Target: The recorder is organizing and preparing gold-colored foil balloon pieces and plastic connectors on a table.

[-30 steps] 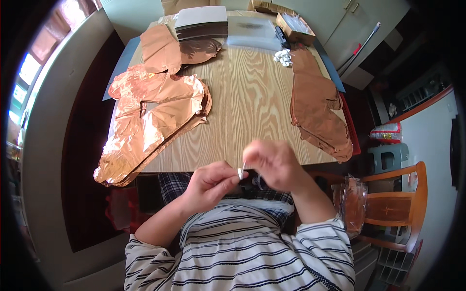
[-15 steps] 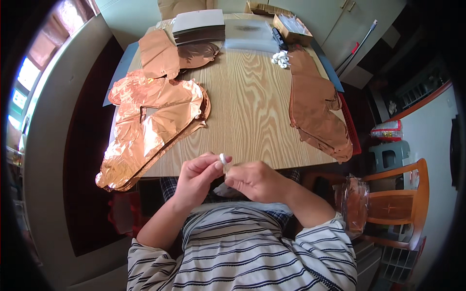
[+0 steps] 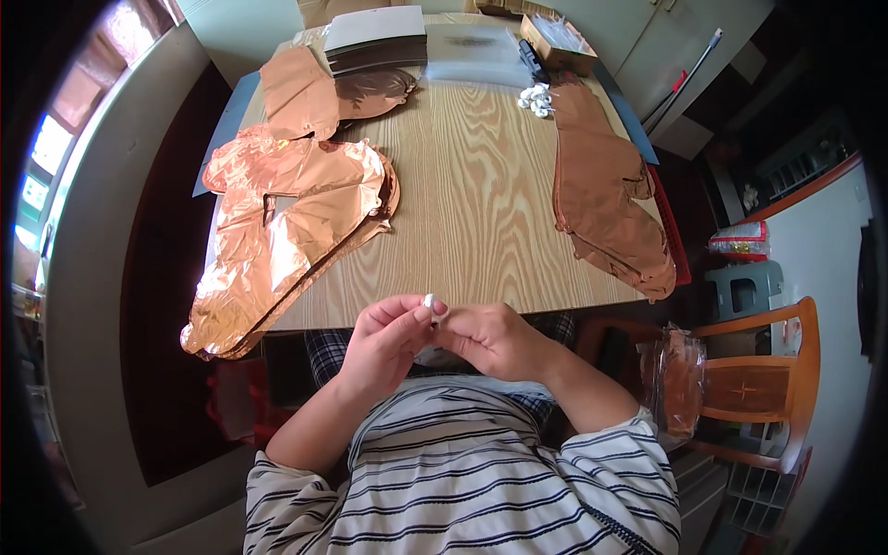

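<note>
Table [image 3: 462, 213] in front of person. Left side, near: foil sheets [image 3: 324, 231], running past near edge. Just behind: second foil pile [image 3: 298, 92]. Behind that, far end: card stack [image 3: 375, 37]; right of it, flat plastic sheets [image 3: 472, 63]; then small tool [image 3: 532, 61], then open box [image 3: 561, 48] at far right. In front of tool: cluster of small pieces [image 3: 536, 101]. Right side: third foil pile [image 3: 606, 185], front of box. Left fingers [image 3: 408, 326] and right fingers [image 3: 467, 326] before near edge, small piece [image 3: 429, 302] at left fingertips. Chair [image 3: 747, 388] right of person; stool [image 3: 751, 285] behind it.
</note>
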